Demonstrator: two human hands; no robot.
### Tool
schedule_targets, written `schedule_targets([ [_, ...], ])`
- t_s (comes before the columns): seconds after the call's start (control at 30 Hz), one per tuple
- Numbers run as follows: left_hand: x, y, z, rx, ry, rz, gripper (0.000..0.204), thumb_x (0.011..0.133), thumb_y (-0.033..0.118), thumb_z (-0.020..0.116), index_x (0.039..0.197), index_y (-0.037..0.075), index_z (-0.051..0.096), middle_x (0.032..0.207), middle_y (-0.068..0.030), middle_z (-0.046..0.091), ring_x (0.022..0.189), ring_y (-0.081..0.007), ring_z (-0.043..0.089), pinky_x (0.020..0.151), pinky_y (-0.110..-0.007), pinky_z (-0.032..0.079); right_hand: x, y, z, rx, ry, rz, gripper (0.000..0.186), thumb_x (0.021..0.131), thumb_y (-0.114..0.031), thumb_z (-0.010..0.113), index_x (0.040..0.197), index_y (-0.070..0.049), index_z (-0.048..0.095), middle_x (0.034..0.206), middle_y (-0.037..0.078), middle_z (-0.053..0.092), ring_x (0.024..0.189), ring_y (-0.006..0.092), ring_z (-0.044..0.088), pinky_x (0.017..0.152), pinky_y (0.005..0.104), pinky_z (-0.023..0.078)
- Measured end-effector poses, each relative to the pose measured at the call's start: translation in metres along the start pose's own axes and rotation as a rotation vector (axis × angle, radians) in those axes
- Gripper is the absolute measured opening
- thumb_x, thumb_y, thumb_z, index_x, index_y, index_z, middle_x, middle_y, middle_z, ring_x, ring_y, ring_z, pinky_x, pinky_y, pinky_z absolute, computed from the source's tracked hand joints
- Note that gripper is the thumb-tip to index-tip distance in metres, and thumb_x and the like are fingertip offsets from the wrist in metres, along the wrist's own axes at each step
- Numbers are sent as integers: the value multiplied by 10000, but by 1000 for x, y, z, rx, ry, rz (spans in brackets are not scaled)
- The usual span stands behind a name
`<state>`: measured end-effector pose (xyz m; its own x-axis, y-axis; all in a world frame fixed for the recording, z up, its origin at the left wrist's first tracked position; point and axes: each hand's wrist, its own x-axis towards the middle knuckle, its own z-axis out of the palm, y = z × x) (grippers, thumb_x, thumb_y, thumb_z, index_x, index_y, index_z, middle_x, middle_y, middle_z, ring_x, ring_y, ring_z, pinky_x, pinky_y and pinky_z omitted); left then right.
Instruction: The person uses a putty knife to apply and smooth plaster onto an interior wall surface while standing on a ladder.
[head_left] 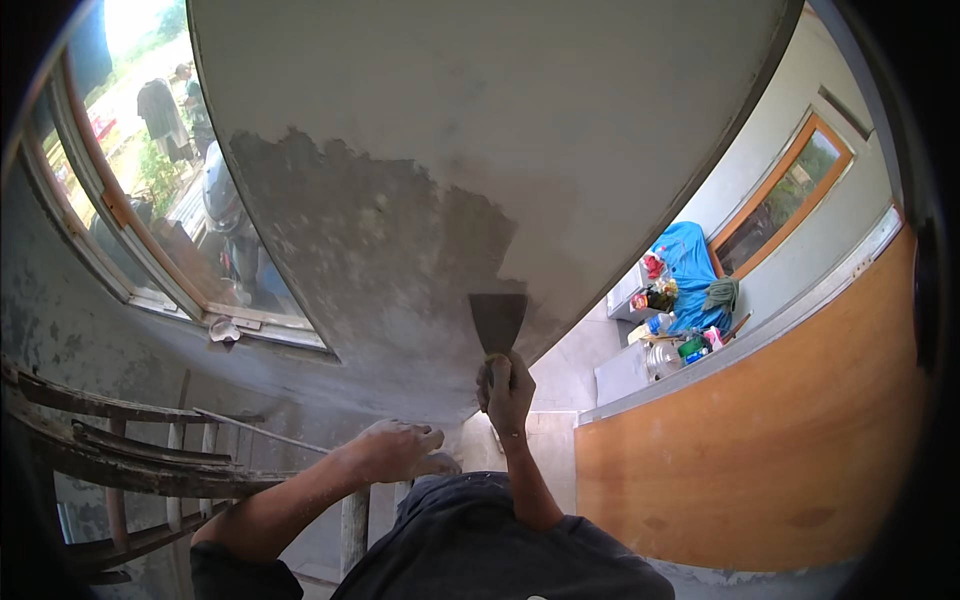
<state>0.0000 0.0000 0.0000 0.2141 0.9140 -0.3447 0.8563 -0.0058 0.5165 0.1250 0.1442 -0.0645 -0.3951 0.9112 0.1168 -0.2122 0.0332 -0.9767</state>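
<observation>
In my right hand (507, 393) is a putty knife (498, 318), gripped by the handle with its wide blade pointing up. The blade lies against, or very close to, a large plastered surface (590, 130). A rough-edged darker grey patch (370, 225) spreads across the lower left of that surface, and the blade is near the patch's lower right end. Lower down, my left hand (395, 452) hangs in front of my body with loosely bent fingers apart. Nothing shows in it, though part of the palm is hidden.
A worn wooden ladder (150, 465) lies to the left, by my left forearm. Above it is a window (170, 240) with a small pale object (225, 330) on its sill. To the right are a wooden panel (740, 440), a blue cloth (685, 265) and several bottles and jars (665, 357).
</observation>
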Motion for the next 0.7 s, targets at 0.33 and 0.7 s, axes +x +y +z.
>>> schedule_targets([
  [0.33,-4,-5,4,32,6,33,498,893,482,485,1053,14,539,974,-201,612,918,-377,595,817,-438,451,8,24,-3,-29,15,-74,263,977,-237,405,912,-11,522,559,29,481,366,58,387,321,206,283],
  [0.7,0,0,-4,26,-19,-13,506,888,483,494,1064,11,533,967,-202,609,949,-377,582,836,-436,444,23,23,-1,-40,-16,-155,286,975,-211,394,773,-24,472,545,31,466,363,64,380,315,226,284],
])
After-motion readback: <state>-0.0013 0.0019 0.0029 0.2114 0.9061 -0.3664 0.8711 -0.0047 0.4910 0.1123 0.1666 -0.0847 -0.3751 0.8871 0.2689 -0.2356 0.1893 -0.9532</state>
